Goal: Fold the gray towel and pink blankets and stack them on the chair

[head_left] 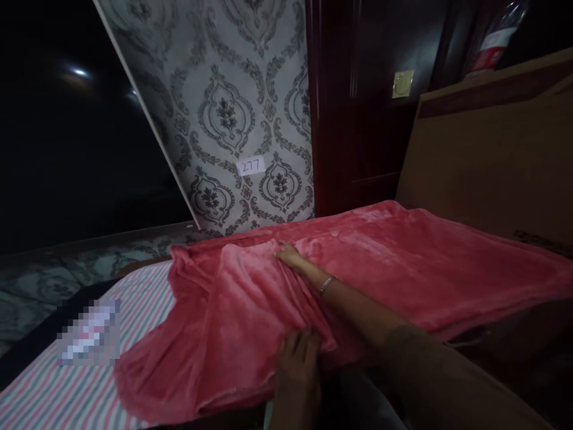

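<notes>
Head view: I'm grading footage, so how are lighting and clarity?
Head view, dim light: the left hand darker than the right hand; head view, glare: a bright spot on the black panel; head view, clarity: pixelation over part of the striped cloth.

Head view, facing forward and down

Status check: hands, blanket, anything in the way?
Right hand on far edge of folded flap, left hand at its near edge. Pink blanket creased, partly doubled over. No obstruction visible between the hands.
</notes>
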{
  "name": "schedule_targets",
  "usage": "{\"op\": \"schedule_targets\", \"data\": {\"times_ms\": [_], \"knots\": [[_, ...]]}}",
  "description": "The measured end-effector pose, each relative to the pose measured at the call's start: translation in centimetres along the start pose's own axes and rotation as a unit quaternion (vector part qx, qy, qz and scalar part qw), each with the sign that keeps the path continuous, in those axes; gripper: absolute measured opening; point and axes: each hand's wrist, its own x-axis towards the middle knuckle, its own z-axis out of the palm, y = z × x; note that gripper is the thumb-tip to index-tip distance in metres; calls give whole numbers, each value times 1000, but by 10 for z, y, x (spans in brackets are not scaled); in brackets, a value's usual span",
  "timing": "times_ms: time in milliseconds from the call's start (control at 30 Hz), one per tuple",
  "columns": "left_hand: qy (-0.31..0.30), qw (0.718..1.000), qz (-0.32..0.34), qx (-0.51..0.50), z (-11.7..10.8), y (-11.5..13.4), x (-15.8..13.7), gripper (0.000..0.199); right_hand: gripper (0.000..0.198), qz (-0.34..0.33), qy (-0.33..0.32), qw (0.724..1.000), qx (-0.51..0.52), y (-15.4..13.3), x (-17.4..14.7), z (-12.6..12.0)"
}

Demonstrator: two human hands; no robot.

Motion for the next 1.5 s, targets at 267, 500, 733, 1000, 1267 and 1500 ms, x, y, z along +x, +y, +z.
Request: {"op": "schedule_targets", "data": {"times_ms": [267,500,733,1000,1267,1500], "knots": [[23,1000,6,-17,2,-8,1,54,67,-41,62,997,-26,-1,30,3],[-26,998,4,-63,20,9,4,48,69,15,80,977,-194,42,17,-38],[-92,995,-12,-39,8,26,10,47,67,15,41,970,-240,54,12,-36],[-20,999,-31,-37,-71,-13,17,40,64,-81,39,952,-293,20,21,-28],[-69,975,-203,58,-129,-93,-69,67,51,-136,-96,954,-250,-25,56,55],[-75,948,-309,-11,-99,-94,-97,58,46,-105,-148,953,-245,-24,82,97]]}}
